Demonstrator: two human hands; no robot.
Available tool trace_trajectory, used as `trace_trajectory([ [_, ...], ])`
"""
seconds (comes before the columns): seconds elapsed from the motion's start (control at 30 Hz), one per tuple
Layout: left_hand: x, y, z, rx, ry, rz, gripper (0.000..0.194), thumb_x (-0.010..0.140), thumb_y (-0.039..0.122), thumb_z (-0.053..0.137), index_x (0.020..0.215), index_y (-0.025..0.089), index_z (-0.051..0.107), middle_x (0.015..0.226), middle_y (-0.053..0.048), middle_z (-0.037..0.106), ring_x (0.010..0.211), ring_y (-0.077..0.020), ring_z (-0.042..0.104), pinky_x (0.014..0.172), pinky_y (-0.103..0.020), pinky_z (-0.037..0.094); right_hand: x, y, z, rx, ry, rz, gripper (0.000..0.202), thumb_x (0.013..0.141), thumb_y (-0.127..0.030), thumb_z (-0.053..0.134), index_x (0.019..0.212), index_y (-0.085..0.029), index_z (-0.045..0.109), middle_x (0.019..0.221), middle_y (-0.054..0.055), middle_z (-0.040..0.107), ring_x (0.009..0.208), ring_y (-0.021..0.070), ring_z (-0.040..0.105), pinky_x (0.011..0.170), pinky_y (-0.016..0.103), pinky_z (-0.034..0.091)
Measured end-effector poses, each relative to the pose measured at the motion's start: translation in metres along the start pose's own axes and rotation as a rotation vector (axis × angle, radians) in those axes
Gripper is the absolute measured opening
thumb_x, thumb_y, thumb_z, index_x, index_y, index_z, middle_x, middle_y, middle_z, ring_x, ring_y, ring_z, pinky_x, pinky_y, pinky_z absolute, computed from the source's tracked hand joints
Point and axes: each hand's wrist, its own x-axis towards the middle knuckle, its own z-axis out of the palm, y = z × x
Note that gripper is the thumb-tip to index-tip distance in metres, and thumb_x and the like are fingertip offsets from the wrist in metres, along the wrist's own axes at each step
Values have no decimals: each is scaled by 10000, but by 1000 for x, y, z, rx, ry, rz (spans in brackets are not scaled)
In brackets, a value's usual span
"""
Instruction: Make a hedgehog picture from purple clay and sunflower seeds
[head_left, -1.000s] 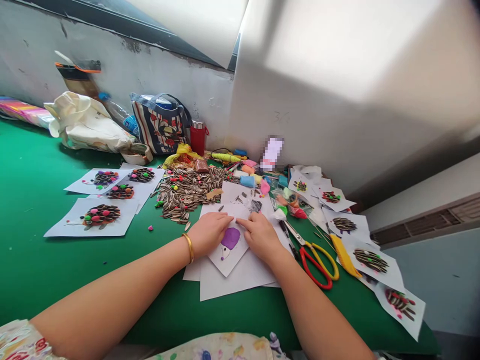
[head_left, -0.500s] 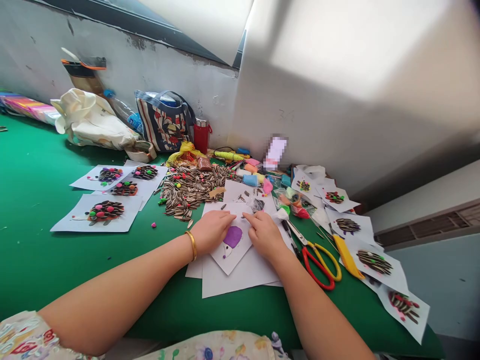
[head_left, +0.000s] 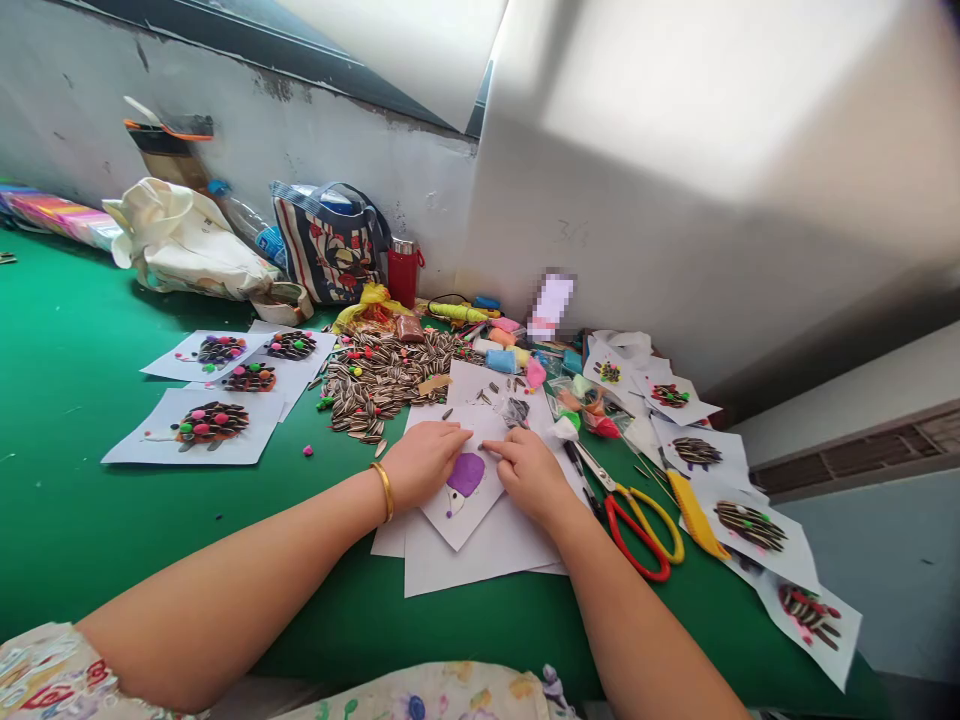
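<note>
My left hand (head_left: 429,465), a gold bangle at its wrist, rests on a white sheet (head_left: 459,524) with its fingers stretched to the right. Between my hands a flat purple shape (head_left: 466,475) lies on that sheet, with a small drawn face below it. My right hand (head_left: 529,472) is on the right side of the sheet, index finger stretched out and the other fingers partly bent. Its fingertip touches a tiny dark piece (head_left: 481,446) just above the purple shape. Neither hand visibly grips anything. More white paper (head_left: 480,575) lies underneath.
Striped seeds (head_left: 375,385) are heaped behind my left hand. Scissors (head_left: 637,520) and a yellow cutter (head_left: 694,510) lie at the right. Finished seed pictures (head_left: 259,440) (head_left: 799,560) flank both sides. Bags and a red bottle (head_left: 403,272) stand by the wall.
My right index fingertip has shifted slightly left and down, and the tiny dark piece has moved with it, closer to the purple shape. My left hand has stayed in place.
</note>
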Motion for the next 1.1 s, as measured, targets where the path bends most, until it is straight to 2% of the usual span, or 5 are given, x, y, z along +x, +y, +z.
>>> trace_trajectory([
  [0.3,0,0,-1,-4,-20,-2,354,935,170,456,1262,169,595,1242,-114,642,1185,-249,574,1026,-420,449,3,-2,4,-56,-15,11,490,841,-94,465,1286,-225,622,954,69,579,968,209,512,894,324,422],
  [0.57,-1,16,-11,30,-39,6,378,975,395,444,1299,245,568,1190,-80,621,1153,-251,529,1014,-420,394,2,-4,0,8,-4,-7,482,825,-80,462,1241,-231,653,901,54,568,937,202,514,874,318,430],
  [0.73,-2,17,-11,50,-63,-7,379,978,413,433,1289,256,583,1199,-74,609,1169,-253,512,1025,-418,370,0,1,-3,-17,24,12,483,831,-71,449,1255,-191,646,949,71,587,965,205,519,901,318,425],
  [0.97,-1,18,-11,60,-79,-19,393,975,432,438,1297,252,574,1210,-68,605,1174,-254,504,1035,-412,359,-2,-3,-2,-141,-48,35,495,854,-109,480,1325,-217,586,999,79,597,1002,217,510,908,322,416],
  [1.1,-2,16,-9,50,-59,-2,392,978,440,427,1292,258,573,1216,-65,603,1172,-253,504,1030,-414,359,-3,-3,-3,-135,-33,31,447,854,-107,484,1253,-229,643,974,72,594,993,210,514,918,314,413],
])
